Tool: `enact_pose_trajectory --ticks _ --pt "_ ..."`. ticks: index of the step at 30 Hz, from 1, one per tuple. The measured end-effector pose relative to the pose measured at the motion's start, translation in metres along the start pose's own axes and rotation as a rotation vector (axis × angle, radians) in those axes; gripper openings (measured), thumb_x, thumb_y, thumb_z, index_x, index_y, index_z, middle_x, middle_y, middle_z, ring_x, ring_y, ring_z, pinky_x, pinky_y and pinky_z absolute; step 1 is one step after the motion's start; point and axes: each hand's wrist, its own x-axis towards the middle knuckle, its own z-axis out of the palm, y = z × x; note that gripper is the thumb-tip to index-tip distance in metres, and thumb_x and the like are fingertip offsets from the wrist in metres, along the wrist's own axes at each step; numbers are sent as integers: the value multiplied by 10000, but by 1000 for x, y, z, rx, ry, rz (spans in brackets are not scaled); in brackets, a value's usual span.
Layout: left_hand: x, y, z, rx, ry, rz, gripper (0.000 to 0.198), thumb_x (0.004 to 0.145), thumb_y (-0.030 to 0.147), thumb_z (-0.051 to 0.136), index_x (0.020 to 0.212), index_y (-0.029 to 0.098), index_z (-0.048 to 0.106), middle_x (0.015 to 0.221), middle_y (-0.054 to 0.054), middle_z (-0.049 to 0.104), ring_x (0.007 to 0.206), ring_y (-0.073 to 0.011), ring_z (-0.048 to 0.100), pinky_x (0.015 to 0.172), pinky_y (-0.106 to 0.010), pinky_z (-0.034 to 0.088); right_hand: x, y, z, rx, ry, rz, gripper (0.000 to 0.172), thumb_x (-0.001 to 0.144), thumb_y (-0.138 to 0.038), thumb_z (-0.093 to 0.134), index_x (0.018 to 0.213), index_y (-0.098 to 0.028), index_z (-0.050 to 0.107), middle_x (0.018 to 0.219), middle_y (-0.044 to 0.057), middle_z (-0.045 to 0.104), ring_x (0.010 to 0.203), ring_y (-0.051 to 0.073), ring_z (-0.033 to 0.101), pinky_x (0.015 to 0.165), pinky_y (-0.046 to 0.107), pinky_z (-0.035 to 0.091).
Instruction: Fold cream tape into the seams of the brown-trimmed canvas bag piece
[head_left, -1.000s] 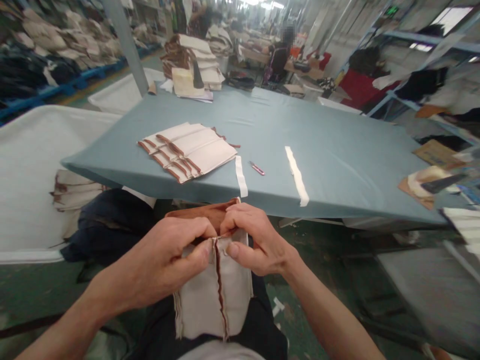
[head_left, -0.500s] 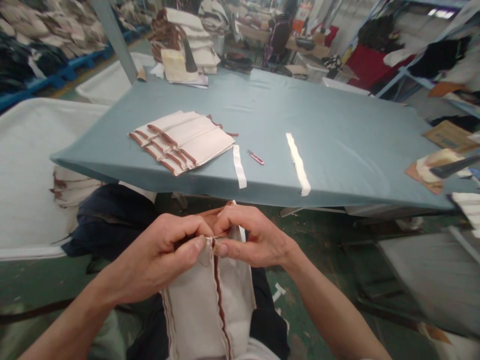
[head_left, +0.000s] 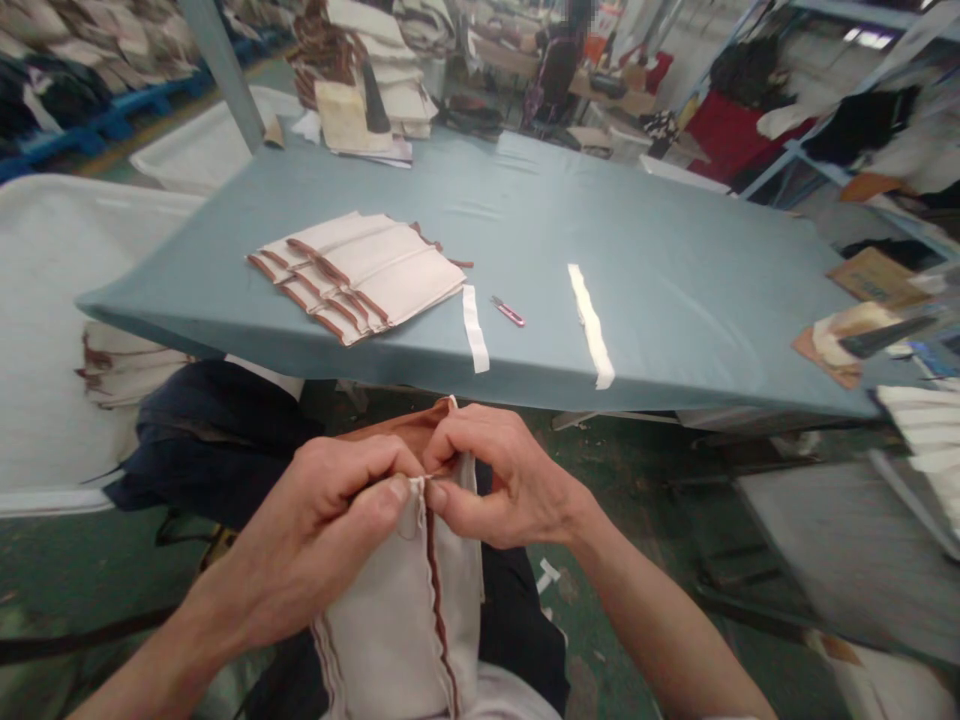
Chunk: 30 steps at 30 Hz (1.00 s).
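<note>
A cream fabric piece (head_left: 382, 630) with a brown seam down its middle hangs over the lap, its brown inner side showing at the top. My left hand (head_left: 337, 520) pinches its upper edge just left of the seam. Close beside it, my right hand (head_left: 499, 475) pinches the same edge at the seam, fingers bent. The two sets of fingertips almost touch. On the blue-green table beyond lie a stack of cream pieces with brown edging (head_left: 367, 270), small red-handled snips (head_left: 508, 311), a short white strip (head_left: 475, 330) and a longer one (head_left: 590, 325).
The table (head_left: 525, 220) has its near edge just beyond my hands. White bins (head_left: 67, 270) stand at the left, beside dark blue cloth (head_left: 202, 430). More fabric stacks (head_left: 394, 75) sit at the table's far left corner. A grey panel (head_left: 817, 540) is at the lower right.
The view has shifted slightly, moving the table items a little left. Both hands keep their pinch on the fabric, and more of its brown inner side shows behind them.
</note>
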Motion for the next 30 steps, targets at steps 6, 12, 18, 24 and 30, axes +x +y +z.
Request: enact_pose_trajectory --ticks 6,12,18,24,30 --pt "1 -13 -4 -242 -71 -92 379 1007 345 601 667 181 570 618 68 501 546 -82 416 499 -189 327 0 -1 9 250 -99 162 237 946 -310 680 765 -211 563 706 -49 608 642 101 514 634 233 404" --pt "0 -13 -19 -173 -204 -33 292 1015 270 592 757 176 691 706 41 644 628 -89 544 580 -140 443 0 -10 7 253 -142 167 266 991 -348 713 805 -203 591 758 -31 641 685 110 544 665 237 429" --pt "-7 -14 -23 31 -165 8 240 922 169 547 725 175 683 622 53 610 545 -76 520 515 -152 384 4 -19 10 -32 -158 105 154 889 -283 697 812 -225 577 747 -38 647 689 135 569 703 281 414" --pt "-11 -18 -21 252 -64 53 242 928 168 540 764 183 717 624 55 633 530 -81 520 510 -190 361 5 -20 13 -117 -161 170 127 909 -207 663 803 -222 594 763 -18 706 694 142 588 702 268 407" --pt "-17 -19 -25 402 -84 69 204 960 120 541 974 217 719 822 44 730 701 -116 668 672 -232 438 3 -19 19 -289 -204 198 120 929 -215 653 821 -221 600 781 22 760 722 174 652 711 291 398"
